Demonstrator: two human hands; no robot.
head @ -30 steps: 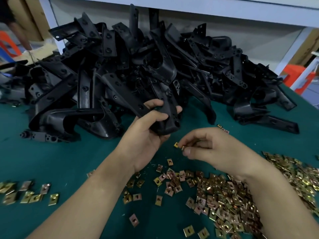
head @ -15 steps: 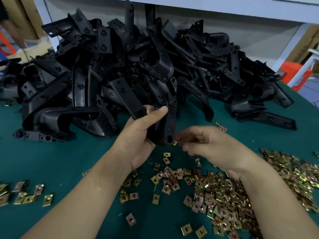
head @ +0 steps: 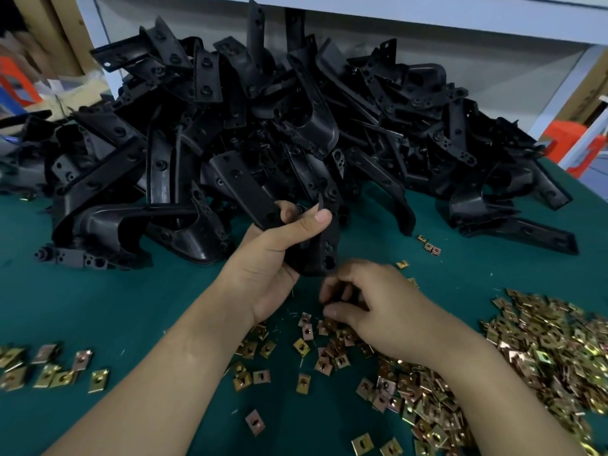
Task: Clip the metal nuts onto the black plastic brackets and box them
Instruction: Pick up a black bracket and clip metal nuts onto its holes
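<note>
A green cloth-covered table point(head: 98, 307) fills the view, seen from above by the person working at it. Nearest, metal nuts point(head: 543, 350) are spread loose over the cloth, heaped thickly at the right and thinning toward the middle. A small group of nuts point(head: 49, 370) is set well apart at the left edge.

The right hand point(head: 378, 307) is lowered onto the scattered nuts, with its fingers curled down among them. Half a second ago it was raised at the lower end of the bracket with a nut pinched in its fingertips. Whether a nut is pinched now cannot be told, as the fingertips are blurred and turned under. The drop is judged to mean that another nut is being fetched.

Just beyond, the left hand point(head: 273, 258) is wrapped round the held bracket point(head: 324, 251), thumb laid across its front. The bracket is kept upright above the cloth, its lower end just beside the right hand. Whether a nut is already clipped onto it cannot be made out.

Behind, a large pile of brackets point(head: 263, 120) is tangled across the table's width, touching the held bracket. Nothing is seen between the hands and the nuts. No box is in view, so boxing is judged a step not yet reachable from here.

Farthest, a white frame point(head: 427, 18) runs overhead, and an orange stool point(head: 572, 143) stands off the table's right corner.
</note>
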